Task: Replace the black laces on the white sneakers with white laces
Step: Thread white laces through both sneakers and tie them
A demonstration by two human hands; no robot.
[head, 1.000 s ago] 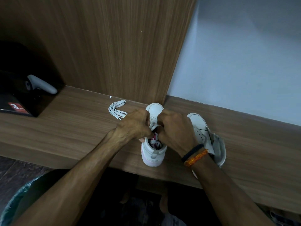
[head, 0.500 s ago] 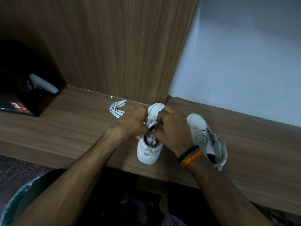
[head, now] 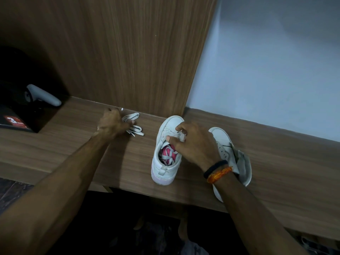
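left hand (head: 111, 124): on the bundle of flat white laces (head: 134, 124), fingers curled over its left end, gripping it
white laces: lying on the brown wood-grain ledge (head: 64, 144), left of the sneakers, near the back panel
right hand (head: 195, 144): pinches the tongue of the upright white sneaker with pink lining (head: 165, 153), thumb and fingers closed on it
upright sneaker: mid-ledge, toe toward the wall, lace loops lying loose in its opening
second white sneaker (head: 231, 153): tipped on its side, just right of the first, partly behind the right wrist
right wrist: black band and orange thread band (head: 218, 172)
far left: black box with red label (head: 16, 118), grey handle-shaped object (head: 44, 95) on top
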